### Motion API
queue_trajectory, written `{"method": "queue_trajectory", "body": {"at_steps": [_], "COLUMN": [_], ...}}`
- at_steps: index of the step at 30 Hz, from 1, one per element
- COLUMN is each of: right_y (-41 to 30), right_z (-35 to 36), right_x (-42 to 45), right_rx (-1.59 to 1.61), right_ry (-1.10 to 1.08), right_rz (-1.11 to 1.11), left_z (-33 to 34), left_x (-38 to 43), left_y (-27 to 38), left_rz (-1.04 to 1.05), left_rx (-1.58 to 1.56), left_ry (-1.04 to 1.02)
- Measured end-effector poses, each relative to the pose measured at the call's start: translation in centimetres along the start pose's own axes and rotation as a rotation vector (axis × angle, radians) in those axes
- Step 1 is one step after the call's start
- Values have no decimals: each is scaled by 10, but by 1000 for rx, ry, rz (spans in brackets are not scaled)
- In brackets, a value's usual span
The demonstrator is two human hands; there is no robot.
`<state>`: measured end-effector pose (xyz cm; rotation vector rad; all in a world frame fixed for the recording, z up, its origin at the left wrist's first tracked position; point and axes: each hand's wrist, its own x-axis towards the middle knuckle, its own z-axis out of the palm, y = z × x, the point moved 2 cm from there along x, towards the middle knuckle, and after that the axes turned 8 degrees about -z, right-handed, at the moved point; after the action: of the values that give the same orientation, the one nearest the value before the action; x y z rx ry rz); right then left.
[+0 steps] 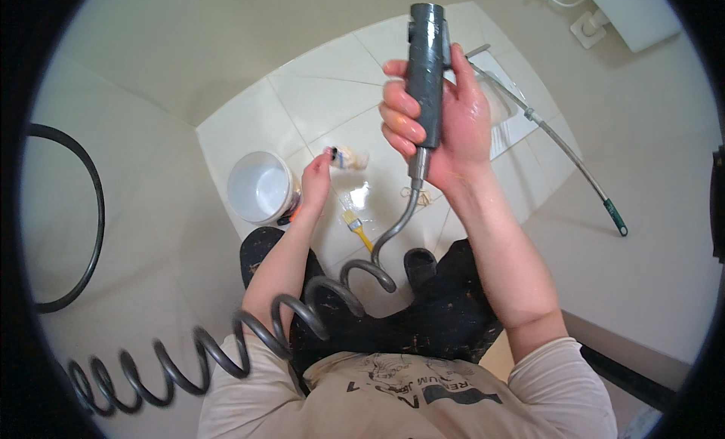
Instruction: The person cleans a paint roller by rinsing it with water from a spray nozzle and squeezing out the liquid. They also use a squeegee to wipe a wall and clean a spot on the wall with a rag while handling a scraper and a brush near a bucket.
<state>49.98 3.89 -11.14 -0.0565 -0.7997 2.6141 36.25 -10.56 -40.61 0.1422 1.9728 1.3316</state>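
My right hand (461, 122) is wrapped around a dark grey hand sprayer (426, 76), held upright with its head at the top of the view. A coiled dark hose (317, 286) hangs from its lower end and runs off to the lower left. My left hand (317, 181), lower down over the tiles, grips the dark end of a small cream-coloured thing (350, 158) with a blue band. Blur leaves it unclear whether that is a brush or a roller. Both hands look wet. Below them a flat paintbrush (355, 226) with a yellow handle lies on the floor.
A white plastic bucket (257, 187) stands left of my left hand. Water glistens on the white tiled floor (317, 105). On the right, a pole (558, 136) with a green end slants beside a whitish tray (498, 96). A white box (634, 14) hangs on the wall by a socket (589, 30).
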Motion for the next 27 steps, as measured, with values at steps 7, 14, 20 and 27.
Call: {"method": "queue_trajectory", "body": {"at_steps": [7, 14, 20, 27], "right_y": [41, 86, 94, 106], "right_z": [-17, -38, -59, -69], "right_x": [-64, -85, -88, -84], "right_rx": [-1157, -1748, -1918, -1490], "right_ry": [37, -372, -354, -154], "right_rz": [-131, -286, -125, -56], "left_z": [7, 43, 23, 13], "left_x": [-40, -24, -18, -25], "left_y": [73, 78, 76, 95], "left_rz": [-54, -423, -334, -180], "left_rx": [-1155, -1106, -936, -1166], "left_ry": [-632, -865, -906, -1007]}}
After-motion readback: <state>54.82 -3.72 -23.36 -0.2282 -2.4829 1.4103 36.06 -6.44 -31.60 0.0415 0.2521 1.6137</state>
